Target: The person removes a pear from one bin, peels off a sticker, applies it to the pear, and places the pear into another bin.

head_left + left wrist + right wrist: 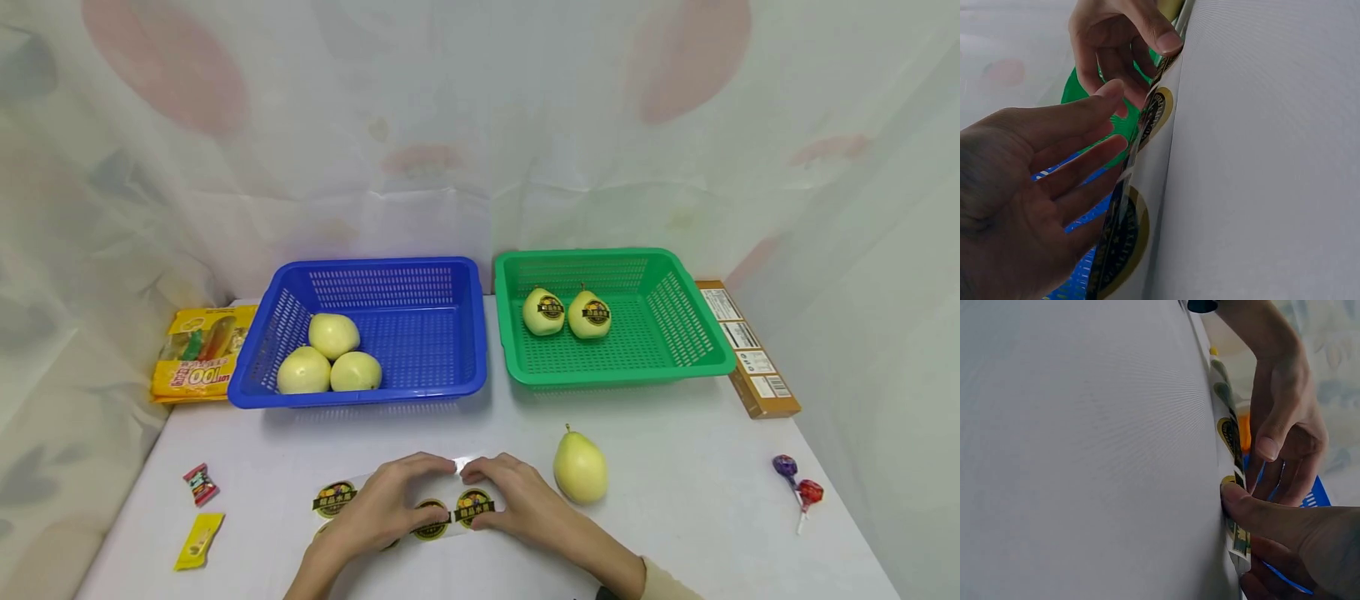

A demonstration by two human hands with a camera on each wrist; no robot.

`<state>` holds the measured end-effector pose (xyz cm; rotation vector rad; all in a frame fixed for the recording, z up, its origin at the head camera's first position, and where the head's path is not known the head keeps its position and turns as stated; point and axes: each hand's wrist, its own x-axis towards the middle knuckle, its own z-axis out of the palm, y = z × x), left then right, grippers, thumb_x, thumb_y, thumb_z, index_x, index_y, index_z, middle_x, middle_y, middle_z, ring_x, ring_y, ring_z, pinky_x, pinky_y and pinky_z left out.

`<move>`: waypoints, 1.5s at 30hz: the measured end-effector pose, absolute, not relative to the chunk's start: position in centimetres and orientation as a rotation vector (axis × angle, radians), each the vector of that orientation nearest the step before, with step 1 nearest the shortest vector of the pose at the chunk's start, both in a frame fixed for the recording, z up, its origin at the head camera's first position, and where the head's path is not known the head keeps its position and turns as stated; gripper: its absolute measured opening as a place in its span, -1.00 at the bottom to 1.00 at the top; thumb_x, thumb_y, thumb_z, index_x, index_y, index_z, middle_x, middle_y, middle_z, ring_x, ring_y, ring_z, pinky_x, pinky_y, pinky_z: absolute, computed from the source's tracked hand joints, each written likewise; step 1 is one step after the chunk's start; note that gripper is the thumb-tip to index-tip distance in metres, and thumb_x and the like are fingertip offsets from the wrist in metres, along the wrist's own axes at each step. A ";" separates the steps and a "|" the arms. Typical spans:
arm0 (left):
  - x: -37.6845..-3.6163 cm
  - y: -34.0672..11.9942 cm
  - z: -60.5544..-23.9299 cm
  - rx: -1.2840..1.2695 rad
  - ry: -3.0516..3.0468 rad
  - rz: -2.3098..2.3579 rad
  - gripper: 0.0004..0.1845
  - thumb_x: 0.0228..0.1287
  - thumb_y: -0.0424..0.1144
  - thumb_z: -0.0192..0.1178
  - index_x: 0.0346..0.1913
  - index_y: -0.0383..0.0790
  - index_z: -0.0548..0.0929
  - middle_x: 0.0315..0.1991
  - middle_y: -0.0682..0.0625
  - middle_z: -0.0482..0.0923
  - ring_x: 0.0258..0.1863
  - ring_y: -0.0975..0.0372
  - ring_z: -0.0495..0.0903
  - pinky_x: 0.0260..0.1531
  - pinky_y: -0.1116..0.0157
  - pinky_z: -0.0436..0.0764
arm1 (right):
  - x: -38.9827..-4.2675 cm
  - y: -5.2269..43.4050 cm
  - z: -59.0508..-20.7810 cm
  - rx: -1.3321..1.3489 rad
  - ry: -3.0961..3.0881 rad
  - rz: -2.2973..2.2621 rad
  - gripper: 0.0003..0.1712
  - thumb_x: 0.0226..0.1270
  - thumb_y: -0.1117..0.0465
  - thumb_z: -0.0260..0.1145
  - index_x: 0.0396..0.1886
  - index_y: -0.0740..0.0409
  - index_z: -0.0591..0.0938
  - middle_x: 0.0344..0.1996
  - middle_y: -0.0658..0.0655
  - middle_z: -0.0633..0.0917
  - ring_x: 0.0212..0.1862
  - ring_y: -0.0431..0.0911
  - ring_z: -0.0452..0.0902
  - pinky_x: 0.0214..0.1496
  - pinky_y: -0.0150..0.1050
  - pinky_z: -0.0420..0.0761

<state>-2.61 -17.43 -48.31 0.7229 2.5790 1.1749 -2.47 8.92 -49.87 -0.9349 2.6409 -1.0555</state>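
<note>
Two stickered pears (567, 312) sit far right; three bare left, one near; both hands (457, 500) pinch the sticker strip (450, 508).

White table (675, 500), loaded front to back.
Back edge: blue basket (375, 275) left, green basket (697, 350) right. Snack bag (198, 354) at left edge, brown box (750, 354) at right edge. Front: sticker sheet (337, 497), loose pear (580, 467), two candies (200, 484), two lollipops (798, 485).
</note>
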 end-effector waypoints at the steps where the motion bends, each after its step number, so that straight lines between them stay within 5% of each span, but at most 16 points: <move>1: -2.6 -17.4 -48.3 0.730 2.577 1.174 -0.48 0.24 -0.15 0.61 0.26 -0.04 0.75 0.23 0.16 0.78 0.31 0.15 0.73 0.40 0.07 0.71 | -2.5 8.9 -49.9 -0.945 2.646 -1.069 -0.34 0.18 0.10 0.70 0.26 0.01 0.66 0.09 -0.12 0.84 0.13 -0.21 0.69 0.30 -0.24 0.75; 8: -2.5 -17.2 -48.2 0.775 2.585 1.173 -0.52 0.27 -0.13 0.60 0.23 -0.08 0.77 0.19 0.10 0.80 0.25 0.12 0.76 0.34 0.08 0.74 | -2.9 8.6 -49.8 -0.903 2.595 -1.222 -0.44 0.19 0.24 0.68 0.17 0.07 0.67 -0.13 -0.08 0.87 -0.07 -0.31 0.77 0.11 -0.35 0.80; 13: -2.4 -16.9 -47.9 0.744 2.637 1.224 -0.68 0.36 -0.07 0.53 0.10 -0.04 0.83 0.00 0.16 0.87 0.00 0.31 0.81 0.07 0.19 0.81 | -3.4 8.6 -49.1 -0.801 2.518 -1.424 -0.52 0.19 0.39 0.66 0.08 0.11 0.70 -0.22 0.00 0.84 -0.16 -0.34 0.72 -0.01 -0.42 0.81; 23: -2.5 -17.0 -47.7 0.749 2.758 1.358 -0.83 0.27 -0.21 0.59 -0.10 -0.01 0.86 -0.23 0.20 0.87 -0.17 0.42 0.80 -0.06 0.20 0.85 | -3.9 9.1 -48.2 -0.746 2.423 -1.543 -0.89 0.47 0.19 0.51 -0.10 0.10 0.82 -0.17 0.07 0.88 -0.15 -0.35 0.70 -0.04 -0.38 0.84; 31: -2.6 -16.8 -47.5 0.615 2.654 1.361 -0.92 0.37 -0.15 0.52 -0.14 0.07 0.86 -0.26 0.29 0.85 -0.19 0.49 0.77 -0.11 0.31 0.85 | -3.8 9.1 -48.5 -0.819 2.438 -1.613 -0.94 0.46 0.22 0.51 -0.15 -0.01 0.78 -0.18 0.02 0.83 -0.20 -0.39 0.62 -0.09 -0.40 0.82; 41: -2.9 -17.4 -47.0 0.462 2.645 1.419 -0.92 0.38 -0.17 0.52 -0.13 0.00 0.88 -0.26 0.21 0.87 -0.26 0.48 0.74 -0.22 0.42 0.78 | -2.6 9.1 -47.6 -0.937 2.339 -1.880 -0.95 0.56 0.27 0.42 -0.11 0.03 0.75 -0.03 0.25 0.79 0.11 -0.15 0.72 0.17 -0.27 0.84; 45: -3.0 -17.6 -47.4 0.464 2.698 1.374 -0.91 0.33 -0.18 0.55 -0.15 0.03 0.87 -0.27 0.23 0.86 -0.26 0.49 0.73 -0.20 0.39 0.78 | -2.0 10.2 -46.5 -0.890 2.322 -1.926 -0.88 0.55 0.34 0.40 -0.06 0.05 0.73 -0.06 0.21 0.79 0.09 -0.20 0.72 0.23 -0.29 0.79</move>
